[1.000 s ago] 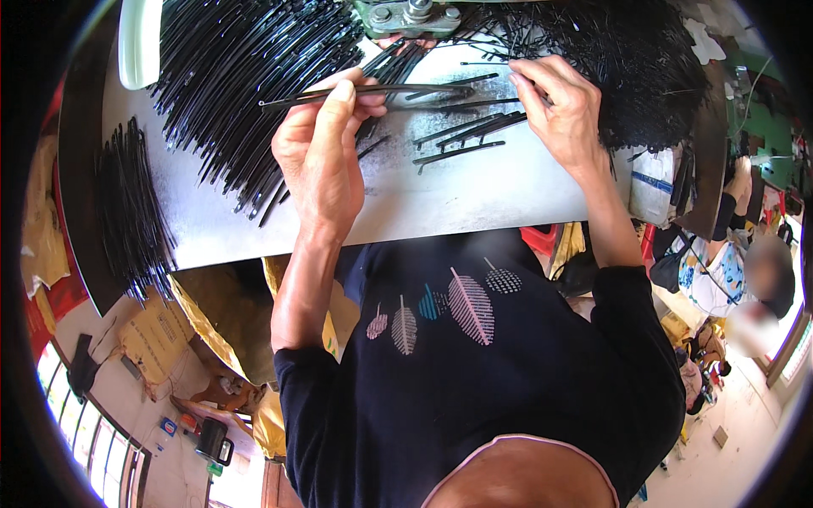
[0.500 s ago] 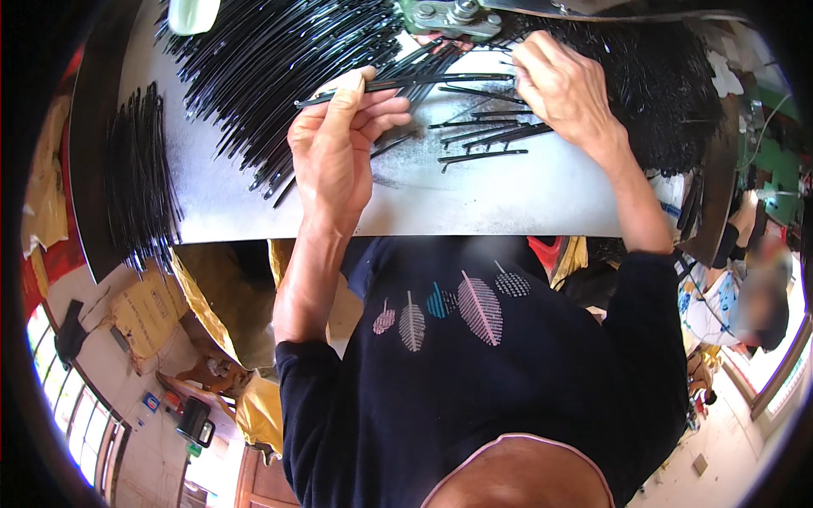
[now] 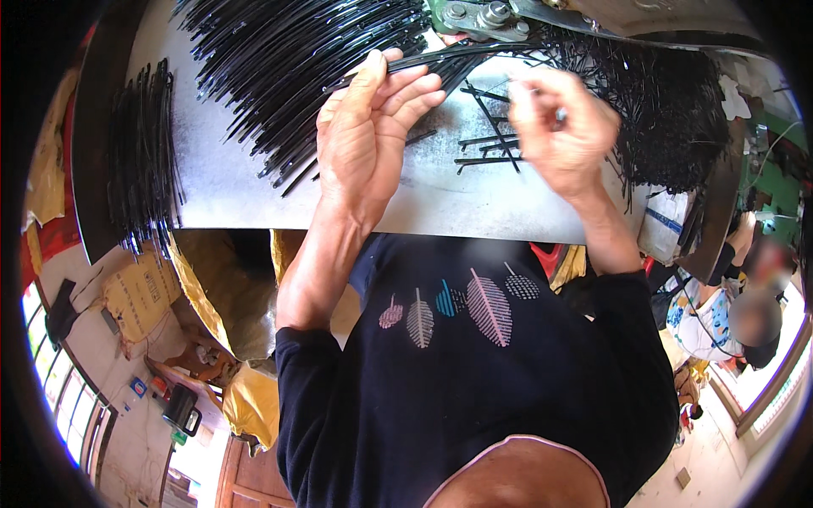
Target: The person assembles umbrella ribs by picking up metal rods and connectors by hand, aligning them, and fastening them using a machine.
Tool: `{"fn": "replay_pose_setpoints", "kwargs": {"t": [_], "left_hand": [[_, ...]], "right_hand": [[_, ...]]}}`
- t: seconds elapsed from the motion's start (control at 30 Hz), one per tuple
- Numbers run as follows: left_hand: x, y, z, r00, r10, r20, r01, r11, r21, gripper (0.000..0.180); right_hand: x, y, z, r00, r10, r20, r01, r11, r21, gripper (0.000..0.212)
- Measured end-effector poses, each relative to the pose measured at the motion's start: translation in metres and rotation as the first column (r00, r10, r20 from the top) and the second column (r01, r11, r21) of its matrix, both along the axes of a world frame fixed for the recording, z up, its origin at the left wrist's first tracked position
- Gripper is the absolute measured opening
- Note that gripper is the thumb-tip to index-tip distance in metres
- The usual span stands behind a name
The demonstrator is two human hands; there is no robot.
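Pinched between the thumb and index finger of my left hand (image 3: 364, 148) are thin black strips (image 3: 423, 58), which reach to the right under the metal tool; their exact number is hard to make out. The other left fingers are stretched out. My right hand (image 3: 566, 127), smeared by motion, hovers over the right part of the metal table (image 3: 406, 210), fingers partly curled; whether it holds anything cannot be seen. Several short black pieces (image 3: 487, 152) lie loose and crossed between my hands. Behind my left hand spreads a large heap of long black strips (image 3: 279, 76).
A green-and-steel lever tool with bolts (image 3: 487, 19) stands at the far edge. Tangled black pieces (image 3: 677, 118) heap up at the right, and a smaller strip bundle (image 3: 142, 144) hangs over the left edge. A yellow-edged sack (image 3: 199, 296) is below. Another person (image 3: 703, 313) sits far right.
My right hand has let go of the strips' right end and come down slightly to the right. The left hand has moved up and right, still pinching strips. Some short pieces now lie crossed.
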State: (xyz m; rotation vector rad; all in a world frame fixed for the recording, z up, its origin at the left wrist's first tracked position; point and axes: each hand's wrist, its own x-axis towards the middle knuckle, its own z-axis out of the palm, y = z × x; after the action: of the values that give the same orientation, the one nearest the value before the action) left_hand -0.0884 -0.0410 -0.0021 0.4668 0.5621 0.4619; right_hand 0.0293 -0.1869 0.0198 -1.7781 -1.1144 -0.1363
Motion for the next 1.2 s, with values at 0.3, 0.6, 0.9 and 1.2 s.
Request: {"fn": "replay_pose_setpoints", "kwargs": {"t": [0.3, 0.6, 0.9, 1.2], "left_hand": [[0.003, -0.004, 0.0, 1.0, 0.006, 0.017, -0.006, 1.0, 0.012, 0.031], [0.004, -0.005, -0.007, 0.996, -0.025, 0.088, 0.014, 0.992, 0.122, 0.029], [0.003, -0.006, -0.016, 0.995, -0.041, 0.089, 0.015, 0.963, 0.268, 0.025], [0.009, -0.012, -0.016, 0.988, -0.157, 0.008, 0.15, 0.956, 0.25, 0.021]], "right_hand": [[-0.007, 0.018, -0.017, 0.999, -0.04, -0.024, 0.039, 0.998, -0.043, 0.013], [-0.005, 0.016, -0.021, 0.998, -0.045, -0.052, 0.041, 0.996, -0.084, 0.012], [0.001, 0.019, -0.028, 0.936, 0.06, 0.346, -0.049, 0.998, -0.039, 0.014], [-0.003, 0.022, -0.012, 0.864, 0.503, -0.014, -0.503, 0.862, -0.068, 0.007]]}}
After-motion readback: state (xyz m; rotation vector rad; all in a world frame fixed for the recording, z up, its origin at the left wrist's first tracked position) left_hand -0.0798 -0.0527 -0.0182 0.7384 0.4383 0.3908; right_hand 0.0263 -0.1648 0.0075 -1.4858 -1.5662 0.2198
